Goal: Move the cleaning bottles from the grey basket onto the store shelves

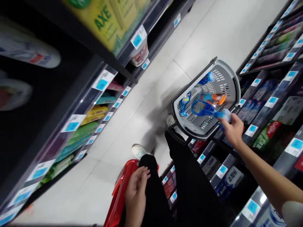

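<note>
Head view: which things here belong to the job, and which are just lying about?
In use: right hand gripping blue looped plastic item; grey plastic basket; left hand; red plastic basket.
Just around: green-and-red Colgate box; white plastic tub.

1. Right arm [265, 171]: extended far and to the right, forearm bare, wrist nearly straight.
2. Right hand [232, 130]: raised at the arm's end, fingers curled in a closed grip.
3. Left hand [136, 195]: low and near, fingers loosely curved.

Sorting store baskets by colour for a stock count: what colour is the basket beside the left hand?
The basket is red, seen best in the head view, beside the left hand.
</note>
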Motion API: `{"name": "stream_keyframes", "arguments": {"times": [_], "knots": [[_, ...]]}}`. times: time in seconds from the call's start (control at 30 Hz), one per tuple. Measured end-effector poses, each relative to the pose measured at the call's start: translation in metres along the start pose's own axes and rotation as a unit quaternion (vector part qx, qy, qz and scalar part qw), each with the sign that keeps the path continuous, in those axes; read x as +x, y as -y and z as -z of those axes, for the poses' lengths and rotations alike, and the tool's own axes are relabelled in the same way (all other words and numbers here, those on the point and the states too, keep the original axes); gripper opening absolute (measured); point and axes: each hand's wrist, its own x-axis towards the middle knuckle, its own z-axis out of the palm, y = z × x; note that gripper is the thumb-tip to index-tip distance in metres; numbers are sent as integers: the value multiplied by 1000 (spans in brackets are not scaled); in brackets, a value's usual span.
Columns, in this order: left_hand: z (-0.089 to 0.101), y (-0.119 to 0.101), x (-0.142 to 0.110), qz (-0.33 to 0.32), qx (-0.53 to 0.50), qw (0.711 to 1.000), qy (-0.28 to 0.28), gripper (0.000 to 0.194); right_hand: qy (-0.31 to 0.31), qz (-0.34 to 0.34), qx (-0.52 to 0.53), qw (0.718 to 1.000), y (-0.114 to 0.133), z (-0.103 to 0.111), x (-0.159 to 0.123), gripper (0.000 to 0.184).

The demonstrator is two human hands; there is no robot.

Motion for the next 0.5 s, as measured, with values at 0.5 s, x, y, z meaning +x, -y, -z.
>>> {"name": "stream_keyframes", "arguments": {"times": [0.5], "knots": [[58, -1, 0, -592, 264, 762, 7, 65, 124, -45, 184, 974, 156, 9, -241, 34]]}}
